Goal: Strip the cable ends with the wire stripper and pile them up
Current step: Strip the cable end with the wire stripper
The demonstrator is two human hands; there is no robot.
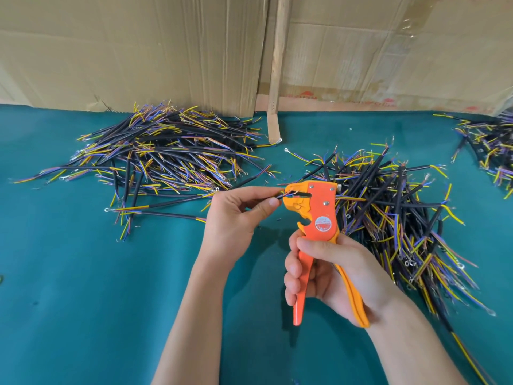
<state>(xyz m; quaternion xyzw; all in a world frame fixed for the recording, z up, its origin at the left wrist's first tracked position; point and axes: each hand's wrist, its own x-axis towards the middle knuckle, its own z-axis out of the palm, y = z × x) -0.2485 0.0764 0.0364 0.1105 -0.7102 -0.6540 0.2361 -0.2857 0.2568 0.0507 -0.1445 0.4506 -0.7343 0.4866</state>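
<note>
While the left heap (155,151) of black-jacketed cables already looks sizeable, the job reads as mid-run, not near done: judging by layout, that far-left mound is probably the finished pile, frayed coppery ends showing at many tips, though which pile is which can't be confirmed. Green table cover (69,273) is matte, felt-like, a few tiny bits of debris on it. Cables are short, stiff-ish, round black sheath with thin yellow, blue and purple inner cores fanning out; some carry small metal ring terminals. Left hand (236,215) pinches one cable (277,196) between thumb and forefinger, fingers curled, feeding its end into the stripper's mouth. Wire stripper (316,218) is hard plastic, orange body with yellow jaw block and yellow grip lining, rivets and a round label on the flat side; its jaws sit around the cable's coloured cores just beside the left fingertips. Right hand (327,273) is wrapped round both handles, fingers curled tight-ish, handles not fully squeezed together as far as visible. Behind it, right heap (402,218) is large and tangled, likely the supply, so plenty left. Another heap (491,145) at far right edge. Creased cardboard (138,51) backs the table.
</note>
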